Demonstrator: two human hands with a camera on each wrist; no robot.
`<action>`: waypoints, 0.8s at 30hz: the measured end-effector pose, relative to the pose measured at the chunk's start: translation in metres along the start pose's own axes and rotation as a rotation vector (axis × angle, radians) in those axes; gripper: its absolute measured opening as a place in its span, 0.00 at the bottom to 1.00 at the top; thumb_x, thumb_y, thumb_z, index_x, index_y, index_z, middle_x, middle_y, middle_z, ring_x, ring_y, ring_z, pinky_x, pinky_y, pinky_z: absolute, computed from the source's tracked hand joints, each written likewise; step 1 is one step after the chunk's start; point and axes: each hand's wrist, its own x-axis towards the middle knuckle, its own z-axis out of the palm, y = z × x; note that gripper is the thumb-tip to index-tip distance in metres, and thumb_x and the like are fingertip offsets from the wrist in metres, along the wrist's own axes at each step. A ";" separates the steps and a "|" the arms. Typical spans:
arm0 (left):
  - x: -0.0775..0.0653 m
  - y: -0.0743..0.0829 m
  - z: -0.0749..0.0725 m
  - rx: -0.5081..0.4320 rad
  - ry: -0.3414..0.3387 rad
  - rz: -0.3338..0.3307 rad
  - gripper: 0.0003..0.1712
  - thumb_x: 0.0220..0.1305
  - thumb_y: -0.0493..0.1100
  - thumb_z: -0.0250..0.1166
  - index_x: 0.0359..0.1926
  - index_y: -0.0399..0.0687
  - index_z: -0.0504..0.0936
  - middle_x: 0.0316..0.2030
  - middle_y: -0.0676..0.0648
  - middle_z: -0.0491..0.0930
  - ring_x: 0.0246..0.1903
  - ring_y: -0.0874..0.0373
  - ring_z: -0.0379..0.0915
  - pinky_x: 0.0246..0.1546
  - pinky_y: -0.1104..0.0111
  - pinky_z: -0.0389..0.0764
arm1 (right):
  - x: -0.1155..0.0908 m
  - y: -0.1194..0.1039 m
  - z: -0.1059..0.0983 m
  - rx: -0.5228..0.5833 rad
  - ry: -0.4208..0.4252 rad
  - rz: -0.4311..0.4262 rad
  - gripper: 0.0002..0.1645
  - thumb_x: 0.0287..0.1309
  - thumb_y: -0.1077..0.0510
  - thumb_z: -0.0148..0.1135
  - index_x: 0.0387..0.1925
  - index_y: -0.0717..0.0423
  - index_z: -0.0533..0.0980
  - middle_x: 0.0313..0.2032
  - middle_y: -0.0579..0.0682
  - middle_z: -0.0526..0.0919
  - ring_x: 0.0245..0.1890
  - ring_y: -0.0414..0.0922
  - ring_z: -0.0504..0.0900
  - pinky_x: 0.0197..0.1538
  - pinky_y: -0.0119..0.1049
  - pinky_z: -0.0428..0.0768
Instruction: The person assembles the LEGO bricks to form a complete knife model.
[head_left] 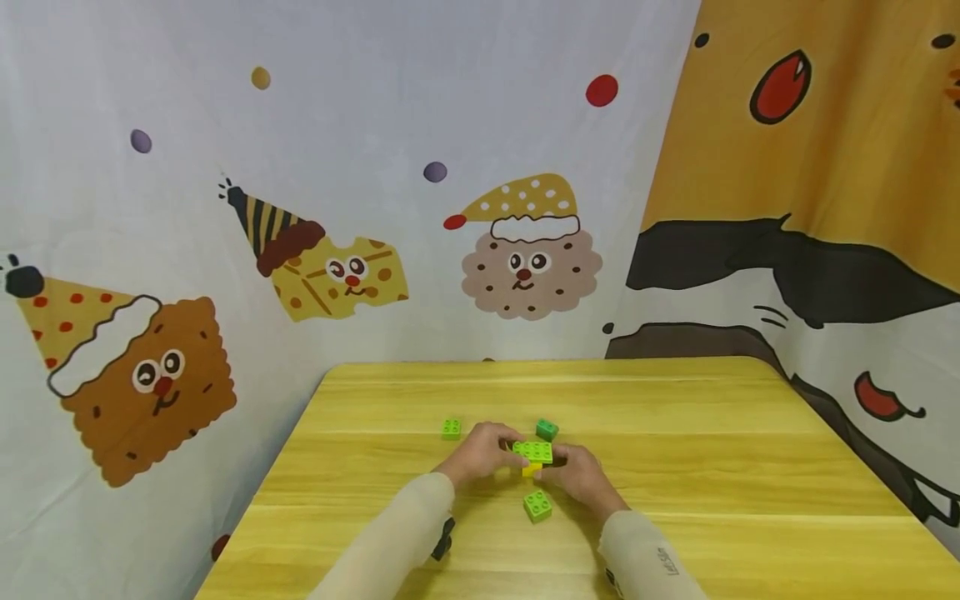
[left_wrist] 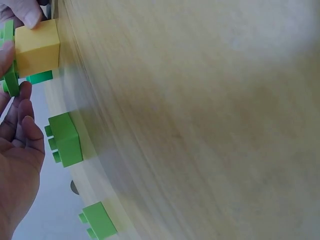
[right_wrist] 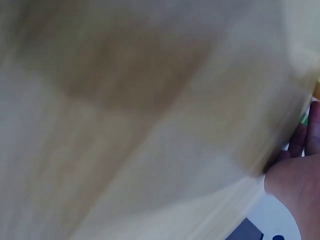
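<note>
A light green studded building brick (head_left: pixel 532 452) sits on top of a yellow brick (head_left: pixel 532 470) between my two hands. My left hand (head_left: pixel 486 455) pinches the green one at its left edge. From the right, my right hand (head_left: pixel 579 477) holds the yellow brick, and a fingertip presses on it in the left wrist view. That view also shows the yellow brick (left_wrist: pixel 39 47) plain-sided, joined to the green brick (left_wrist: pixel 10 75). Only part of my right hand (right_wrist: pixel 295 175) appears in the right wrist view, where the bricks are mostly cut off.
A light green brick (head_left: pixel 537 506) lies on the wooden table (head_left: pixel 360 492) in front of the hands. Another light green brick (head_left: pixel 451 429) is behind the left hand, and a dark green brick (head_left: pixel 547 429) is just behind the held pair. A patterned cloth (head_left: pixel 420 108) hangs behind the table.
</note>
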 end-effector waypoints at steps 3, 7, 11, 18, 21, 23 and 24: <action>0.000 0.001 0.000 0.013 -0.004 0.007 0.13 0.57 0.45 0.76 0.45 0.53 0.89 0.32 0.56 0.80 0.30 0.62 0.71 0.28 0.69 0.74 | -0.003 -0.002 -0.005 0.069 -0.041 -0.016 0.31 0.54 0.54 0.75 0.59 0.57 0.77 0.48 0.50 0.83 0.53 0.52 0.78 0.59 0.59 0.70; -0.001 0.001 -0.001 0.044 0.006 0.012 0.14 0.56 0.45 0.76 0.44 0.51 0.89 0.31 0.58 0.80 0.30 0.62 0.71 0.29 0.70 0.74 | -0.004 -0.005 -0.011 0.096 -0.037 -0.026 0.39 0.55 0.53 0.74 0.66 0.59 0.71 0.50 0.53 0.82 0.53 0.53 0.78 0.58 0.60 0.71; -0.003 0.001 -0.002 0.049 0.001 0.017 0.14 0.56 0.45 0.76 0.44 0.51 0.89 0.30 0.58 0.79 0.29 0.63 0.71 0.28 0.70 0.74 | -0.004 -0.005 -0.013 0.101 -0.017 -0.014 0.32 0.57 0.51 0.73 0.61 0.56 0.77 0.52 0.53 0.83 0.54 0.53 0.78 0.58 0.57 0.72; -0.004 -0.003 0.000 0.015 0.013 0.011 0.16 0.55 0.44 0.77 0.46 0.49 0.89 0.30 0.56 0.79 0.28 0.62 0.71 0.26 0.70 0.74 | -0.004 -0.003 -0.010 0.089 0.004 -0.010 0.24 0.57 0.52 0.72 0.55 0.56 0.82 0.51 0.52 0.84 0.53 0.51 0.80 0.56 0.53 0.75; -0.004 -0.005 0.001 0.003 0.030 -0.001 0.17 0.54 0.44 0.77 0.46 0.50 0.89 0.30 0.56 0.79 0.28 0.62 0.71 0.25 0.70 0.74 | -0.005 -0.004 -0.010 0.066 0.009 -0.021 0.26 0.57 0.53 0.72 0.55 0.59 0.81 0.50 0.53 0.84 0.52 0.52 0.80 0.55 0.53 0.76; -0.005 -0.005 0.002 -0.008 0.040 -0.005 0.17 0.54 0.45 0.78 0.46 0.50 0.89 0.30 0.56 0.79 0.28 0.62 0.71 0.25 0.70 0.74 | -0.006 -0.004 -0.011 0.057 0.009 -0.029 0.28 0.57 0.52 0.73 0.57 0.59 0.80 0.50 0.54 0.84 0.53 0.53 0.80 0.55 0.53 0.77; -0.006 -0.005 0.002 -0.011 0.045 -0.010 0.17 0.54 0.45 0.78 0.46 0.50 0.89 0.30 0.56 0.79 0.28 0.62 0.71 0.25 0.70 0.74 | -0.006 -0.004 -0.011 0.054 0.007 -0.035 0.28 0.57 0.52 0.73 0.57 0.60 0.79 0.50 0.54 0.84 0.53 0.53 0.80 0.55 0.53 0.77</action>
